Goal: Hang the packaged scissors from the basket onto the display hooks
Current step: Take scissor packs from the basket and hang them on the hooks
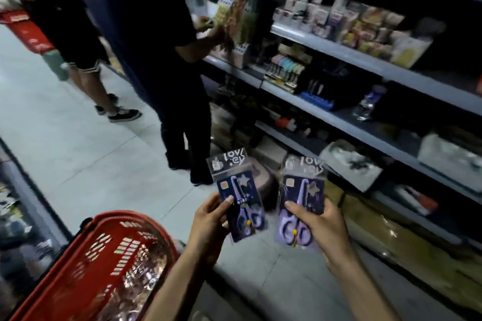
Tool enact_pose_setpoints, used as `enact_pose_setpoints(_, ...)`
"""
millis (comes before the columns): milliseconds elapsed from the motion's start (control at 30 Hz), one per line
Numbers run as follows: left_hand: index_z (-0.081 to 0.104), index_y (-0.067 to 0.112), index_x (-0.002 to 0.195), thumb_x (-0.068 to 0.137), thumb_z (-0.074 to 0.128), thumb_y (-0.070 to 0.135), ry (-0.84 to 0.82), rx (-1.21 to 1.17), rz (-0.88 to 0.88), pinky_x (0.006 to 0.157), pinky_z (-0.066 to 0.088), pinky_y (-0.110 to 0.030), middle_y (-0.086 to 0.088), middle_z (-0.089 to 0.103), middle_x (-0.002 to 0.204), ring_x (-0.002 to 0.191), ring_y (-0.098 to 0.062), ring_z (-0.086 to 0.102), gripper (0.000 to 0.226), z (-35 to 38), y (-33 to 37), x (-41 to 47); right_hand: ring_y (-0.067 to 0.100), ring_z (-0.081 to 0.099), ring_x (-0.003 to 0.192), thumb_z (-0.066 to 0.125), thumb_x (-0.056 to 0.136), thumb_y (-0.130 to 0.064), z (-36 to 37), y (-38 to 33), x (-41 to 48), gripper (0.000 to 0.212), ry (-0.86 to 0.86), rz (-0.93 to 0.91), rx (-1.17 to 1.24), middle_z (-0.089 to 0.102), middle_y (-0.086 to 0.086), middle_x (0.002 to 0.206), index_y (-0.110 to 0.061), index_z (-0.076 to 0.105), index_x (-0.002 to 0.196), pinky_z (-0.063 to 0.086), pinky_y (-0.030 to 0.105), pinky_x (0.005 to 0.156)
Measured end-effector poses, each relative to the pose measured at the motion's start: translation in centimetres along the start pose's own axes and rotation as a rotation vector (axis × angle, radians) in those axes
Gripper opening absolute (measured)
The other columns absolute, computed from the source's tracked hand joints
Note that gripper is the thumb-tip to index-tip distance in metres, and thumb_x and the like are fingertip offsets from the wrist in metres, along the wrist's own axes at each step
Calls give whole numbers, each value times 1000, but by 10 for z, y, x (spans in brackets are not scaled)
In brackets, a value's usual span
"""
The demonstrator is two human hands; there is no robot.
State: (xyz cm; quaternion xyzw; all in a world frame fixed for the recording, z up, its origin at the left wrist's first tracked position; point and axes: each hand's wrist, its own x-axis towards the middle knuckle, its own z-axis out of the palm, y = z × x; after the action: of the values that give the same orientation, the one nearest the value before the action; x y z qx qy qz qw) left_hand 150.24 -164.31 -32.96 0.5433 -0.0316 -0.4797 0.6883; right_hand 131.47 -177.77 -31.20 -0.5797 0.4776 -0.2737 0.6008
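Grey steel shelving (365,60) fills the right; no display hooks are discernible. Red basket (99,268) sits lower left, holding more packets. Left hand (208,219) and right hand (320,221) each hold one packaged scissors (241,198), (301,200), fingers closed on the cards. Step: carrying. Next: find a hook and thread the card's top hole.

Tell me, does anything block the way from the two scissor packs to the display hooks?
Cannot say: no hooks show in this view. Left hand and right hand each hold a pack before the shelves, nothing between.
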Motion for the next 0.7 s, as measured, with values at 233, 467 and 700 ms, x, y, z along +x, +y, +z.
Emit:
enact_pose_setpoints(233,66,4,120,100,58,6,-194,175,19,82,53,-43,-25,70,121,99,-29,67,22,145,-73,-34,19,68,64,87,77,-10,-167,12,-54,15,198,33,-16,77,10,76,-5,75,83,54,28,60)
enact_pose_setpoints(467,73,9,106,103,57,8,-451,349,-17,73,58,-38,-13,74,96,83,-20,66,16,308,-181,-95,14,65,79,78,72,-62,-345,49,-124,67,459,15,233,76,12,83,0,66,95,46,33,77)
enact_pose_setpoints(700,71,5,108,103,53,5,-676,507,-60,77,53,-42,-14,73,94,82,-23,64,19,436,-264,-150,18,67,79,78,82,-50,-483,69,-184,53,750,-69,158,70,28,91,0,70,94,49,38,73)
